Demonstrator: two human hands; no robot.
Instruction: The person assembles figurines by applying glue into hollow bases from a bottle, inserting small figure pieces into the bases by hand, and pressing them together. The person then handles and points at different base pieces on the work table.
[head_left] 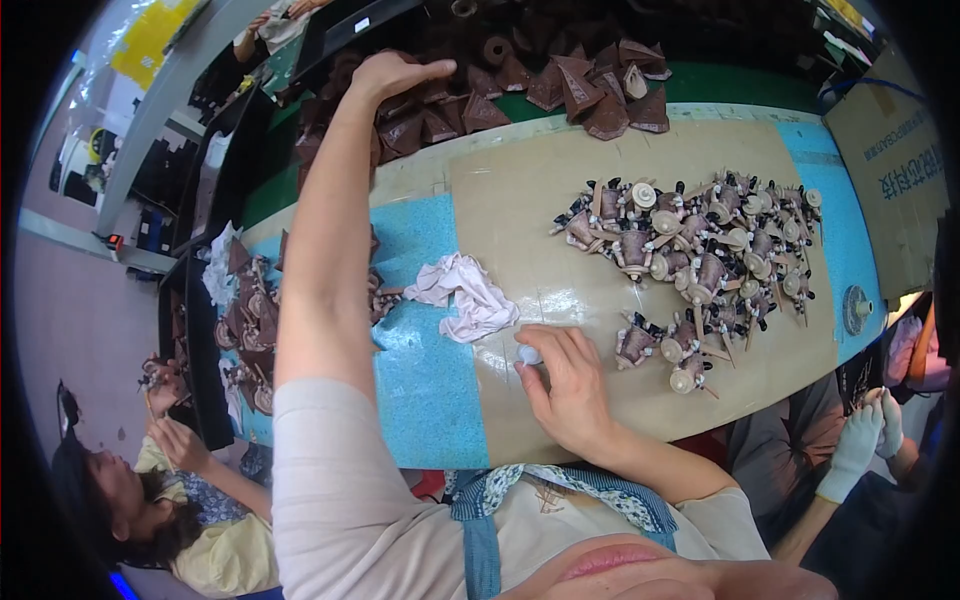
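Observation:
My left hand [395,76] is stretched far forward over a heap of dark brown, pointed, faceted pieces [480,108]. Its thumb sticks out to the right, apart from the palm; the fingertips are mostly hidden behind the hand. Near the table's front edge, my right hand [572,385] is closed with thumb and forefinger around a small whitish translucent object [528,354], whose kind I cannot make out. A crumpled pale cloth [465,295] lies just beyond it. Right of it is a pile of small brown figurines [700,250] with round, hat-like cream tops and dark feet.
The table [530,240] has a brown sheet and blue mats [430,400]. More figurines with brown pieces [255,320] lie at the left. A cardboard box [895,190] stands at right. One co-worker [175,490] sits left; another's gloved hands [865,440] are at right.

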